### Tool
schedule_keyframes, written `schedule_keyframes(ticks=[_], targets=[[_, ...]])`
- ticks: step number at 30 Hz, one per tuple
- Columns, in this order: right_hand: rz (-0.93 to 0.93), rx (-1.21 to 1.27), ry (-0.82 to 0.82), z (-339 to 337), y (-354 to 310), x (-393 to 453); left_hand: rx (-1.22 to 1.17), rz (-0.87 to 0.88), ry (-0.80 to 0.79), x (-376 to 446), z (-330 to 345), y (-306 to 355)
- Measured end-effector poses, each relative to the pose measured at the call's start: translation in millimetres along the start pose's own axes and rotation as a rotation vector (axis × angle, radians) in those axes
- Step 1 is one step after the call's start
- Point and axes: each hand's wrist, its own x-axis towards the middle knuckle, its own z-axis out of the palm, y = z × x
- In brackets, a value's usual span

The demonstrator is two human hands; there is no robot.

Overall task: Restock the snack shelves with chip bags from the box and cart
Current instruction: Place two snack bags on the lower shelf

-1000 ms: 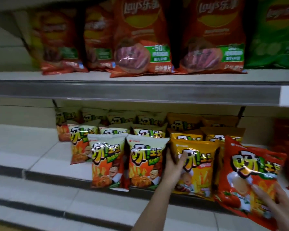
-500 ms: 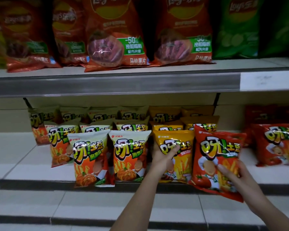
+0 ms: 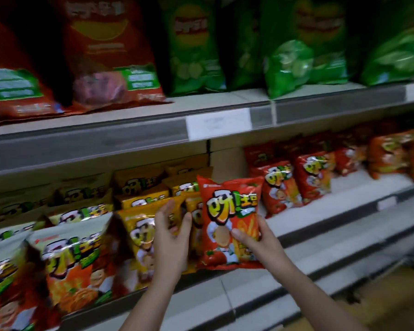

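We see the right hand (image 3: 258,237) grasping a red bag (image 3: 227,218) by its lower right side, thumb across the front and fingers behind it. The bag stands upright at the front edge of the lower shelf (image 3: 304,223), just right of the yellow bags (image 3: 141,225) and touching the nearest of them. Its bottom seems to rest on the shelf lip, though blur keeps us from being sure.

The left hand (image 3: 171,237) lies flat against the front yellow bag, fingers straight and spread, thumb toward the red one; it presses rather than clutches.

Further right on the same shelf stand more red bags (image 3: 296,182), apart from the held one, with bare shelf between. Left of the yellow row we see pale bags (image 3: 65,259) with green lettering, leaning forward.

On the upper shelf (image 3: 105,137) stand large orange bags (image 3: 110,51) to the left and green bags (image 3: 196,44) to the right. A white label (image 3: 219,123) sits on its front rail. The whole view is tilted and smeared, worst at the edges.
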Motion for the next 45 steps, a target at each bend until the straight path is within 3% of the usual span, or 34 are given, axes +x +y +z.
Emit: schedule_keyframes(ticks=[5,10,14,21,31,38,42,45], targets=[[0.004,0.006,0.005,-54.8,3.3,4.0,0.021,-0.148,-0.374,-14.2,81.7,9.5],[0.045,-0.037,-0.037,-135.8,6.6,12.9,-0.018,-0.320,-0.476,-22.9,161.4,6.8],[0.060,-0.094,-0.038,-201.9,9.0,28.3,-0.081,-0.386,-0.446,-27.0,227.3,7.9],[-0.032,-0.130,0.119,-313.1,13.8,70.8,-0.165,-0.312,-0.365,-31.9,357.0,27.1],[-0.059,-0.098,0.279,-443.8,26.3,121.8,-0.055,-0.315,-0.540,1.9,496.5,39.1],[-0.086,-0.377,0.561,-494.2,41.8,158.8,-0.071,-0.421,-0.597,33.2,581.9,19.4],[-0.004,-0.390,0.504,-529.5,55.4,175.4,-0.132,-0.496,-0.563,26.6,626.6,13.0],[-0.023,-0.446,0.372,-559.7,54.1,201.2,-0.134,-0.444,-0.487,40.0,655.0,15.3]])
